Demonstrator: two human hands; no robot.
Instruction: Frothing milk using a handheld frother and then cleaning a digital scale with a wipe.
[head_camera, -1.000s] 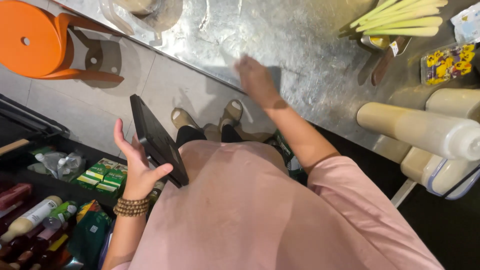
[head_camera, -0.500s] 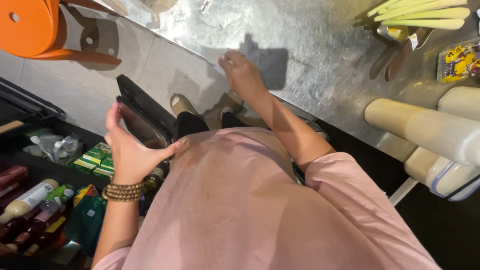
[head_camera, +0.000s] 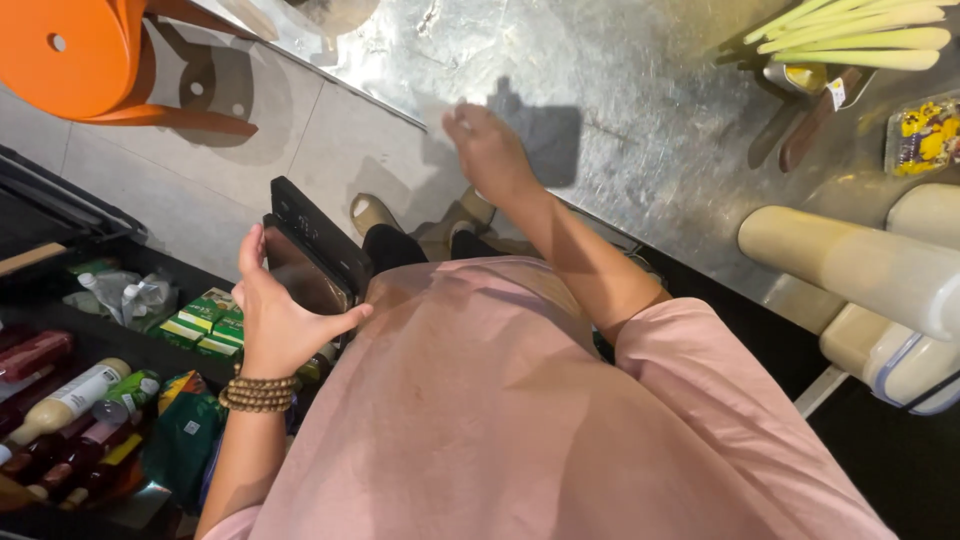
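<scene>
Risk first: the dark flat device (head_camera: 312, 255), maybe a tablet or scale w/ a black frame, is held only by the left hand (head_camera: 275, 320), thumb on one side and fingers spread along its edge. It is tilted, w/ nothing under it but the shelf of bottles (head_camera: 60, 400) and green boxes (head_camera: 205, 325) below and the tiled floor (head_camera: 340, 150). I think it can slip if the palm relaxes, and fall on those things. The grip looks more like a clamp from one side than a full wrap.

Pose: left forearm, w/ a bead bracelet (head_camera: 258, 393), is bent up near the body. Further right, the right hand (head_camera: 490, 150) rests flat on the steel counter (head_camera: 640, 100), fingers loose, holding nothing, arm stretched fwd. Lemongrass stalks (head_camera: 850, 35) lie far right, well apart.
</scene>
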